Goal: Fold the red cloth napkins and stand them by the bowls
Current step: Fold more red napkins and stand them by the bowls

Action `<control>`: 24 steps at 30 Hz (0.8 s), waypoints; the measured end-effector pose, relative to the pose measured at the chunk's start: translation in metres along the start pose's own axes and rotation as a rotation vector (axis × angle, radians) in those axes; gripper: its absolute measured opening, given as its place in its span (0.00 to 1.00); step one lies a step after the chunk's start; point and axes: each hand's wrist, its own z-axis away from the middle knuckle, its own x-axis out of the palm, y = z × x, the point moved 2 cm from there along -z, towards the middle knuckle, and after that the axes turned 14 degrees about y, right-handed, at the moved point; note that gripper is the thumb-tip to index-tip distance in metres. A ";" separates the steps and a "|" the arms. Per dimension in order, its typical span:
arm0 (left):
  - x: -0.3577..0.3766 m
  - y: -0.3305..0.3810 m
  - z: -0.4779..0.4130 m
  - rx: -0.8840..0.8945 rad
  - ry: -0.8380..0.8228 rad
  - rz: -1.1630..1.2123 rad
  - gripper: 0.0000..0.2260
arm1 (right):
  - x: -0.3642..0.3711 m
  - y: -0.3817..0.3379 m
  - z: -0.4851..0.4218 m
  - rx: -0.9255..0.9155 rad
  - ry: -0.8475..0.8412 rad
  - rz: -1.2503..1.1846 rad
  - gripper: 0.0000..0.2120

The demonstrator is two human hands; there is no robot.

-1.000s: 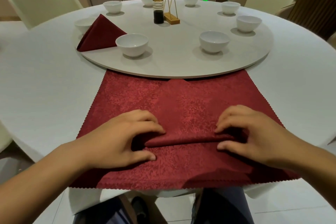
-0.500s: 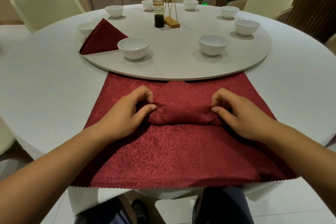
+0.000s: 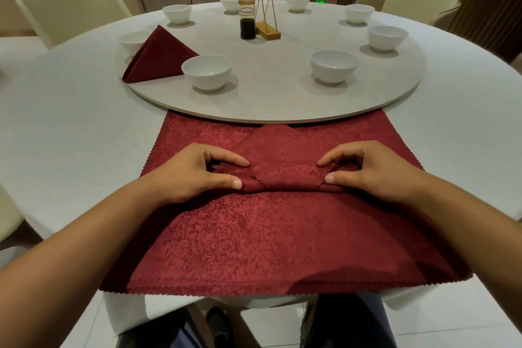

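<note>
A red cloth napkin (image 3: 268,240) lies spread on the white table in front of me, its far edge tucked under the turntable's rim. Across its middle runs a rolled fold (image 3: 285,178). My left hand (image 3: 195,175) pinches the roll's left end between thumb and fingers. My right hand (image 3: 370,172) pinches its right end the same way. A folded red napkin (image 3: 158,56) stands as a triangle on the turntable beside a white bowl (image 3: 207,70). Another white bowl (image 3: 333,65) stands to the right with no napkin by it.
The round turntable (image 3: 282,99) carries several more white bowls around its rim, a dark sauce bottle (image 3: 247,20) and a wooden holder (image 3: 268,31) near its centre. Cream chairs stand behind the table. The table's front edge is at my lap.
Both hands have carried the rolled fold away from me toward the turntable, then settled with it at the napkin's middle. The roll looks thicker than a second ago.
</note>
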 end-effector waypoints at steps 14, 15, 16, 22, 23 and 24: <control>0.012 -0.007 -0.018 -0.054 0.202 0.074 0.12 | 0.014 0.008 -0.011 0.129 0.183 0.015 0.09; 0.012 -0.008 -0.020 -0.057 0.223 0.056 0.14 | 0.014 0.008 -0.012 0.135 0.177 0.028 0.10; 0.012 -0.008 -0.022 -0.057 0.240 0.020 0.16 | 0.015 0.008 -0.014 0.139 0.170 0.047 0.10; 0.018 -0.004 -0.023 0.018 0.254 -0.276 0.21 | 0.018 0.005 -0.021 0.124 0.148 0.196 0.10; 0.018 -0.002 -0.021 0.015 0.232 -0.274 0.25 | 0.019 0.004 -0.021 0.112 0.141 0.224 0.10; 0.017 -0.003 -0.020 0.014 0.198 -0.267 0.29 | 0.020 0.004 -0.021 0.100 0.135 0.250 0.10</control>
